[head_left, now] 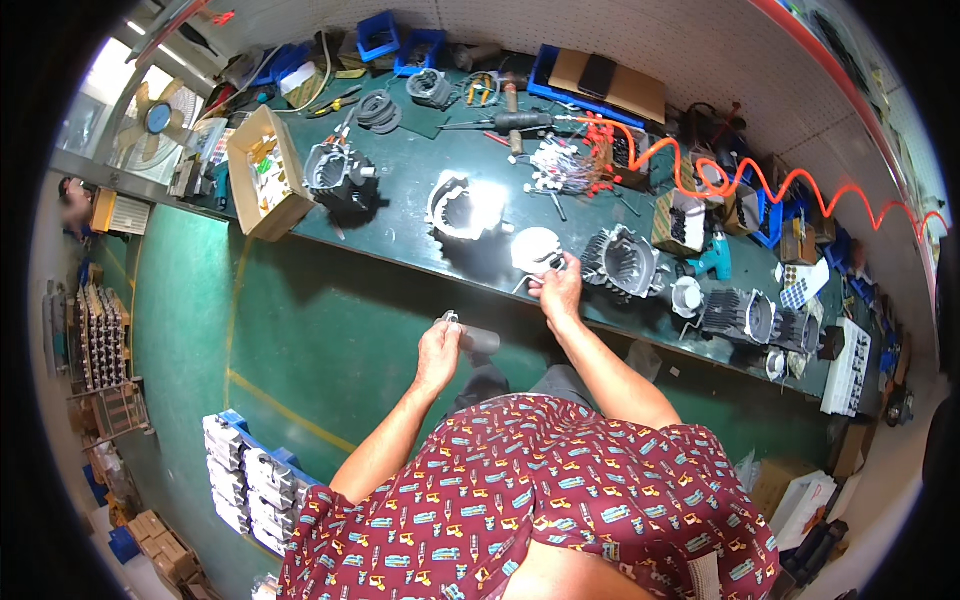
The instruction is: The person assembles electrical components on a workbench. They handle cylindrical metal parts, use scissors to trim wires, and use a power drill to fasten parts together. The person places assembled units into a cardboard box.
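Out in front of the bench, my left hand (437, 358) is closed round one end of a smooth grey metal cylinder (482, 341). The cylinder points to the right, above the floor. At the bench's front edge, my right hand (561, 292) pinches the lower right rim of a pale round metal cover (536, 248). A thin bent rod (527, 284) sticks out beside those fingers; whether it belongs to the cover I cannot tell. Just right of this hand stands a finned metal housing (621, 262), open at the top. Left of the cover, a shiny ring-shaped housing (455, 208) lies in glare.
A green-topped bench (400, 225) runs across in front. It carries a cardboard box (268, 175), a dark housing (342, 178), a power screwdriver (515, 121), red-and-white wired parts (565, 165), a teal drill (714, 257) and finned housings (738, 315). An orange coiled hose (770, 180) hangs above. Stacked castings (250, 480) stand lower left.
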Available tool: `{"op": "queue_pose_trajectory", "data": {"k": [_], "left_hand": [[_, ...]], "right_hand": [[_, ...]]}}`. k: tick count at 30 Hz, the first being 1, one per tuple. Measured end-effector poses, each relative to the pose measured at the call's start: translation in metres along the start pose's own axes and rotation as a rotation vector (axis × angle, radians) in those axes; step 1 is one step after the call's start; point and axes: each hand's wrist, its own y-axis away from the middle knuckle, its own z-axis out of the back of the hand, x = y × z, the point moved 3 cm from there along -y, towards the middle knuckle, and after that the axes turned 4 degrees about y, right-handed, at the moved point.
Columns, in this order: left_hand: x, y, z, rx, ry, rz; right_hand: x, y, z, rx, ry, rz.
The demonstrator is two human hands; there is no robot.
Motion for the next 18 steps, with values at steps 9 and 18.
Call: {"op": "queue_pose_trajectory", "data": {"k": [9,18], "left_hand": [[0.027,-0.017,0.064,-0.131,0.021,0.079],[0.031,-0.057,0.112,-0.265,0.044,-0.068]], "right_hand": [[-0.026,-0.032,0.001,-0.049,-0.096,-0.024],[-0.025,-0.016,0.001,-0.098,-0.183,-0.145]]}}
